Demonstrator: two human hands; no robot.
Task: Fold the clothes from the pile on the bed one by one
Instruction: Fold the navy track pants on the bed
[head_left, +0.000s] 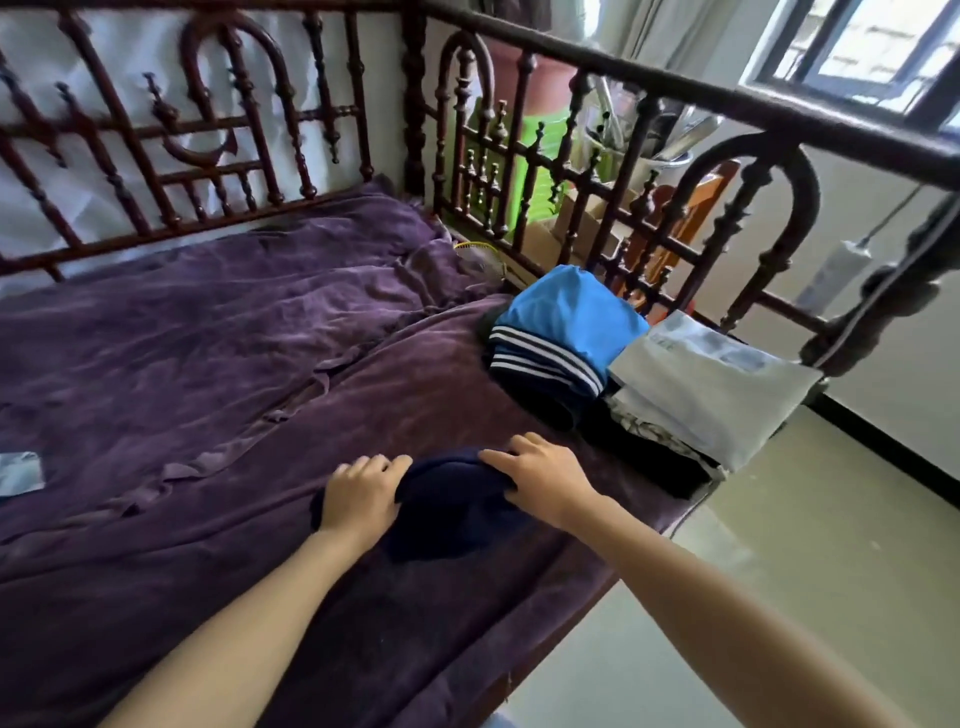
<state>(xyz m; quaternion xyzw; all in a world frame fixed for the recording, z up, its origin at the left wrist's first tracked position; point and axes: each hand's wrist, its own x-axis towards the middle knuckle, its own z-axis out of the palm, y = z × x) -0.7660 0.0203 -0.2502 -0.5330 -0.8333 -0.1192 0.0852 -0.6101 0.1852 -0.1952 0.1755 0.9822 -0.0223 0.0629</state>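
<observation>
Our left hand (363, 493) and right hand (540, 478) each grip an end of the navy garment (452, 512), which lies crosswise between them.

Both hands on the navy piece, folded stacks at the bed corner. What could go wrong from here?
1. The navy garment lies bunched under the left hand and right hand; on the rumpled purple bedspread the fold may come out uneven.
2. The grey folded stack sits at the bed's corner edge; a nudge, or one more piece on top, might tip it to the floor.
</observation>
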